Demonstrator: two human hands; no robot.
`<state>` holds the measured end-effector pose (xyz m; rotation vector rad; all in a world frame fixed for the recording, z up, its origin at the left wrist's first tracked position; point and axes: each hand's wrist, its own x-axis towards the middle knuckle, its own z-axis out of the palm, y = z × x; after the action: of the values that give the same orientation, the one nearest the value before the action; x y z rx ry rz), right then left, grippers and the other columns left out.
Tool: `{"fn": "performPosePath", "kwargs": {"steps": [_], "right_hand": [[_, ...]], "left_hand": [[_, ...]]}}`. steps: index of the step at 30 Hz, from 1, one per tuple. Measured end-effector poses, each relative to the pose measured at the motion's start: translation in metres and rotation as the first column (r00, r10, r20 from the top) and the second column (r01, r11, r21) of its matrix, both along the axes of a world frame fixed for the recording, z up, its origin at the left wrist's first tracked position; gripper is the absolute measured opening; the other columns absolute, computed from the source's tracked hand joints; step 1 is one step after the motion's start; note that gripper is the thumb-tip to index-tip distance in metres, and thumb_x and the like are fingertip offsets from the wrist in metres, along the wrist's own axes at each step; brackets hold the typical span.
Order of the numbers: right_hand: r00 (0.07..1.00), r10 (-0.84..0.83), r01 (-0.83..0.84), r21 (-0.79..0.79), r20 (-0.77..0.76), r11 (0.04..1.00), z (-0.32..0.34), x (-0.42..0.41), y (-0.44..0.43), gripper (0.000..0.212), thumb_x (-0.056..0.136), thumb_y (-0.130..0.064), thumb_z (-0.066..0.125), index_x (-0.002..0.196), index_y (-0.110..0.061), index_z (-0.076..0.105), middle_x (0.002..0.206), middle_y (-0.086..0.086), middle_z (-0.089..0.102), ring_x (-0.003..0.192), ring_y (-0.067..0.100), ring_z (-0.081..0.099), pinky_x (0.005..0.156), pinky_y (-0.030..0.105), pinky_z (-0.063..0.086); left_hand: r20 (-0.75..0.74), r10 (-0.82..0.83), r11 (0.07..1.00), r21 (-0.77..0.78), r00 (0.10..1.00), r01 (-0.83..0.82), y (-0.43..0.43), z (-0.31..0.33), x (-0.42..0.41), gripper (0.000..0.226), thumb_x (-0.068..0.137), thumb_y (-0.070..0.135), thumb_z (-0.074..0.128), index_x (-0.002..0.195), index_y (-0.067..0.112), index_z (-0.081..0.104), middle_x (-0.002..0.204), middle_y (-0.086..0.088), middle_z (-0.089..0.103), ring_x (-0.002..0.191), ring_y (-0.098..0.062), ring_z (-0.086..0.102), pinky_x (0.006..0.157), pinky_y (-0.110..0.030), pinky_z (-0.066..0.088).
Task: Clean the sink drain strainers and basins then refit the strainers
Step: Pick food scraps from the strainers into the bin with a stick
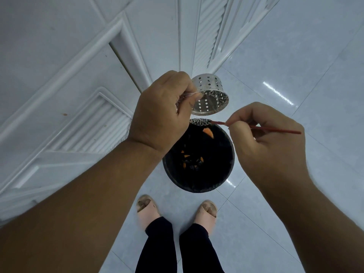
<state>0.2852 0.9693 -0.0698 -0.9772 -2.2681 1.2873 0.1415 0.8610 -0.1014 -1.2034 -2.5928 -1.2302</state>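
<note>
My left hand grips the rim of a perforated steel drain strainer, tipped on its side with its opening facing down towards me. A white mesh net hangs from the strainer just below it. My right hand pinches a thin red stick, whose left tip touches the net. Both hands are held above a black waste bin, which has orange scraps inside.
White panelled cabinet doors fill the left side. The floor is glossy pale tile. My feet in pink slippers stand just in front of the bin.
</note>
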Motion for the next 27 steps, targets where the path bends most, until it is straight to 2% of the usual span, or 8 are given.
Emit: {"fn": "performPosePath", "kwargs": {"steps": [3, 6, 9, 13, 15, 18, 21, 27], "right_hand": [[1.000, -0.018, 0.018, 0.013, -0.019, 1.000, 0.005, 0.002, -0.002, 0.023, 0.084, -0.009, 0.058, 0.079, -0.026, 0.072, 0.073, -0.017, 0.066, 0.067, 0.006, 0.061, 0.059, 0.012, 0.043], [0.998, -0.058, 0.057, -0.015, -0.019, 0.998, 0.014, 0.001, -0.004, 0.024, 0.085, -0.011, 0.056, 0.084, -0.028, 0.073, 0.080, -0.016, 0.069, 0.079, 0.010, 0.067, 0.067, 0.032, 0.059], [0.995, -0.093, 0.090, -0.062, -0.045, 0.994, 0.030, 0.003, -0.010, 0.026, 0.087, -0.009, 0.057, 0.085, -0.029, 0.074, 0.082, -0.014, 0.070, 0.076, 0.008, 0.066, 0.061, 0.041, 0.060], [0.993, -0.088, 0.075, -0.163, -0.073, 0.984, 0.068, 0.011, -0.024, 0.031, 0.090, -0.008, 0.058, 0.084, -0.033, 0.075, 0.081, -0.009, 0.072, 0.070, 0.015, 0.064, 0.057, 0.039, 0.058], [0.996, -0.038, 0.022, -0.188, -0.085, 0.982, 0.095, 0.014, -0.033, 0.033, 0.090, -0.006, 0.057, 0.084, -0.032, 0.076, 0.081, -0.005, 0.072, 0.072, 0.015, 0.066, 0.064, 0.034, 0.058], [0.989, 0.016, -0.049, -0.221, -0.147, 0.974, 0.145, 0.012, -0.047, 0.026, 0.082, -0.010, 0.056, 0.080, -0.026, 0.075, 0.075, 0.002, 0.070, 0.068, 0.019, 0.064, 0.062, 0.030, 0.056], [0.977, 0.093, -0.133, -0.206, -0.193, 0.970, 0.193, -0.001, -0.064, 0.021, 0.076, -0.016, 0.056, 0.075, -0.026, 0.074, 0.076, -0.007, 0.071, 0.067, 0.011, 0.067, 0.058, 0.014, 0.053], [0.905, 0.305, -0.363, -0.168, -0.295, 0.916, 0.263, -0.037, -0.116, 0.020, 0.081, -0.012, 0.059, 0.076, -0.027, 0.073, 0.086, -0.009, 0.071, 0.079, 0.016, 0.071, 0.067, 0.025, 0.058]], "left_hand": [[0.009, 0.011, 1.000, 0.009, 1.000, -0.012, -0.002, 0.004, 0.003, 0.019, 0.092, 0.015, 0.069, 0.081, 0.001, 0.064, 0.078, -0.006, 0.062, 0.070, -0.017, 0.054, 0.065, -0.020, 0.046], [0.073, 0.072, 0.996, 0.040, 0.995, -0.075, -0.005, 0.009, 0.009, 0.015, 0.090, 0.016, 0.071, 0.082, 0.005, 0.064, 0.077, 0.001, 0.062, 0.069, -0.012, 0.055, 0.064, -0.017, 0.045], [0.223, 0.188, 0.976, 0.066, 0.957, -0.207, -0.010, 0.020, 0.018, 0.013, 0.090, 0.019, 0.071, 0.084, 0.010, 0.065, 0.075, 0.009, 0.062, 0.067, -0.008, 0.058, 0.063, -0.017, 0.049], [0.323, 0.303, 0.936, 0.076, 0.897, -0.344, -0.022, 0.055, 0.036, 0.012, 0.090, 0.020, 0.071, 0.082, 0.015, 0.064, 0.070, 0.014, 0.061, 0.064, -0.001, 0.059, 0.059, -0.007, 0.042], [0.361, 0.354, 0.908, 0.090, 0.863, -0.410, -0.032, 0.083, 0.046, 0.015, 0.090, 0.022, 0.071, 0.080, 0.016, 0.063, 0.068, 0.013, 0.062, 0.065, 0.000, 0.059, 0.059, -0.008, 0.043], [0.424, 0.426, 0.850, 0.115, 0.799, -0.513, -0.055, 0.132, 0.058, 0.017, 0.091, 0.025, 0.071, 0.079, 0.019, 0.061, 0.067, 0.011, 0.062, 0.064, -0.004, 0.060, 0.059, -0.014, 0.047], [0.477, 0.474, 0.783, 0.156, 0.740, -0.602, -0.083, 0.181, 0.068, 0.018, 0.091, 0.027, 0.070, 0.077, 0.023, 0.060, 0.065, 0.009, 0.063, 0.061, -0.008, 0.062, 0.056, -0.015, 0.047], [0.489, 0.596, 0.613, 0.235, 0.637, -0.754, -0.151, 0.257, 0.075, 0.021, 0.092, 0.029, 0.069, 0.074, 0.024, 0.059, 0.067, 0.001, 0.064, 0.065, -0.024, 0.065, 0.064, -0.042, 0.058]]}}
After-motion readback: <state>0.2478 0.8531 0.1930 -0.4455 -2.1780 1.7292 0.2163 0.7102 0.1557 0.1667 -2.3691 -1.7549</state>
